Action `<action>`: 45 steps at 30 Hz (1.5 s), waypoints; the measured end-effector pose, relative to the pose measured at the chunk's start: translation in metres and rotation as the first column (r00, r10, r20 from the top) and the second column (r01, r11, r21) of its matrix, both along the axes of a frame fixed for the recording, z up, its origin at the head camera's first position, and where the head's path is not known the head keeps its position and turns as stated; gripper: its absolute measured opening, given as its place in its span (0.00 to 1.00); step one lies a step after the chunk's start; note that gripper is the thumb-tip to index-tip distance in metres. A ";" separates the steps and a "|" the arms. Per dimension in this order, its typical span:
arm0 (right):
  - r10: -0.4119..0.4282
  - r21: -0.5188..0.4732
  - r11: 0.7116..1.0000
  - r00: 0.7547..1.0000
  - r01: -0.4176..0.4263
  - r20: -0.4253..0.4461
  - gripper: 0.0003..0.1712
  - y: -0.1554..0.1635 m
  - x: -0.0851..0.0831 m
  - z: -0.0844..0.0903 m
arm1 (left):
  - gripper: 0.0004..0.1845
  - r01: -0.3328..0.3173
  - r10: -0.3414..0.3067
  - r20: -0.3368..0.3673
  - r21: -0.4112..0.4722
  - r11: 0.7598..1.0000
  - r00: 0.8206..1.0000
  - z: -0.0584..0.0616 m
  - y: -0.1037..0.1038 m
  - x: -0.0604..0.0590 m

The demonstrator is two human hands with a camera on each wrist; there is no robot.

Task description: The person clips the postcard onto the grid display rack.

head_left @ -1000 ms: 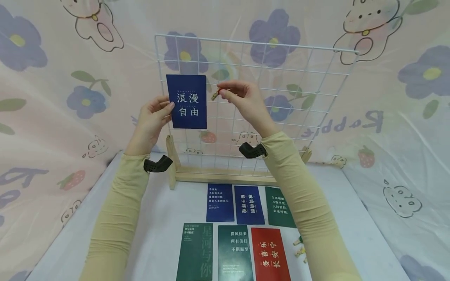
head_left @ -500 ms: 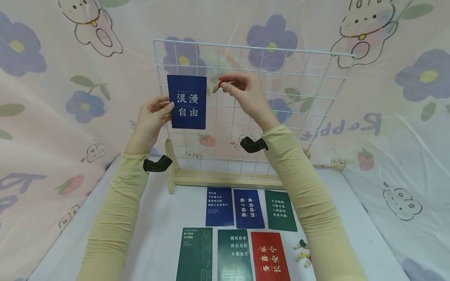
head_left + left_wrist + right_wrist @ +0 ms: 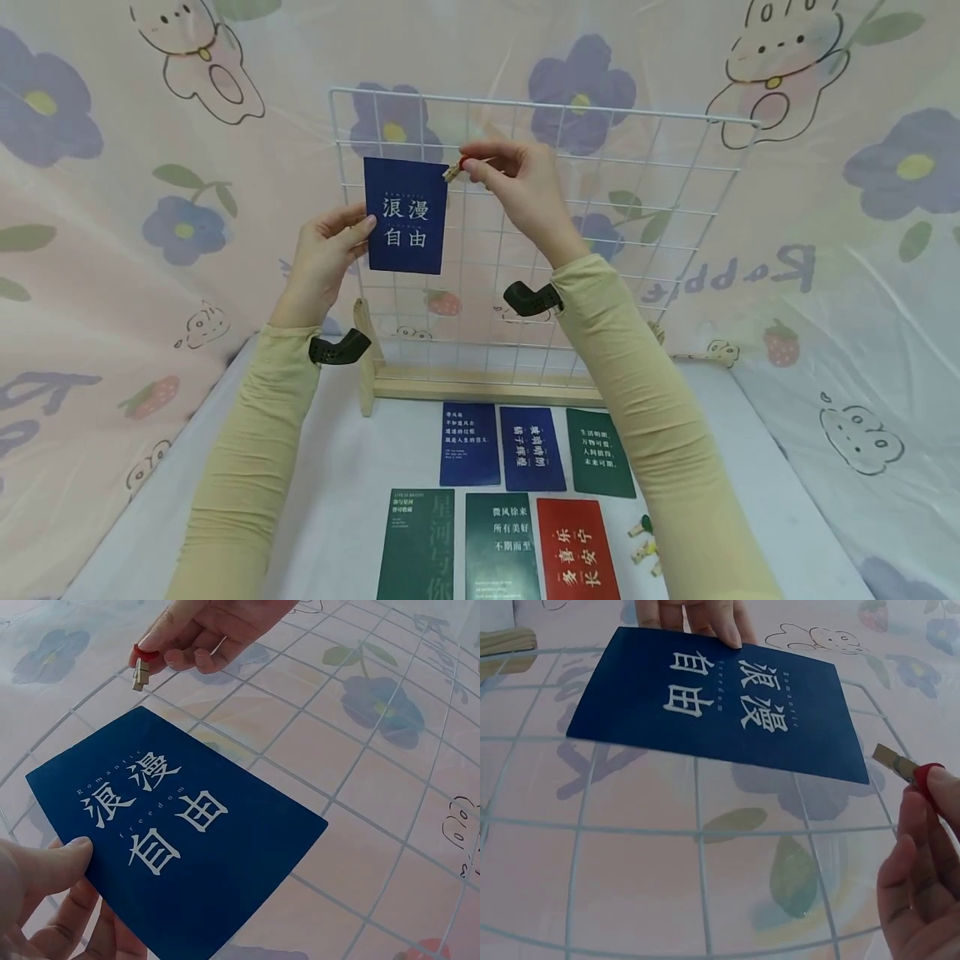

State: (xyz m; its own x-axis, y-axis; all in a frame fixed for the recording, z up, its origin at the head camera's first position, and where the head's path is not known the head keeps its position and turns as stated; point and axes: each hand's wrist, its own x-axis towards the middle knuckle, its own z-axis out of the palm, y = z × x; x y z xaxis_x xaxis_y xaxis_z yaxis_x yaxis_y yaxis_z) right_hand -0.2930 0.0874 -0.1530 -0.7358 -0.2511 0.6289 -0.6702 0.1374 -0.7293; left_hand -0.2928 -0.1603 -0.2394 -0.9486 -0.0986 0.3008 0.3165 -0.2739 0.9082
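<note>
Up and left goes the right hand, bringing its little wooden clip close to the top right corner of the blue card. Its fingers pinch the clip tight. The left hand holds the card flat against the white wire grid. I think clipping comes next: squeeze it open, slide over card and wire.

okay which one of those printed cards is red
The red rectangular card lying in the front row on the white table, at the right end beside two green cards; the others are blue or green.
</note>
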 end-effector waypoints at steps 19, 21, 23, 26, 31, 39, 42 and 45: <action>-0.002 0.009 1.000 1.000 0.002 -0.016 0.12 -0.025 -0.024 0.009 | 0.11 -0.024 0.024 -0.006 0.009 1.000 1.000 0.007 -0.001 0.001; -0.011 -0.004 1.000 0.999 0.011 -0.032 0.12 -0.028 -0.025 0.011 | 0.11 -0.024 0.025 -0.007 0.007 1.000 1.000 0.007 -0.001 0.001; -0.020 -0.013 1.000 0.999 0.019 -0.042 0.12 -0.031 -0.024 0.013 | 0.11 -0.030 0.030 -0.009 0.007 1.000 1.000 0.008 0.000 0.001; -0.020 -0.037 0.999 0.998 0.018 -0.053 0.11 -0.035 -0.020 0.017 | 0.10 -0.039 0.039 -0.012 0.018 0.999 0.999 0.008 0.000 0.000; -0.028 -0.077 0.997 0.998 0.024 -0.054 0.11 -0.038 -0.005 0.022 | 0.09 -0.053 0.054 -0.015 0.046 0.998 0.998 0.009 0.003 -0.002; -0.052 -0.115 0.992 0.997 0.045 -0.065 0.10 -0.040 -0.005 0.020 | 0.10 -0.063 0.063 -0.002 0.046 0.997 0.998 0.008 0.005 -0.004; -0.079 -0.100 0.993 0.991 0.068 -0.105 0.09 -0.043 -0.008 0.019 | 0.10 -0.085 0.085 0.005 0.050 0.995 0.996 0.009 0.005 -0.005; -0.139 -0.067 0.989 0.981 0.131 -0.135 0.09 -0.046 -0.015 0.017 | 0.10 -0.107 0.106 0.016 0.056 0.993 0.994 0.010 0.005 -0.006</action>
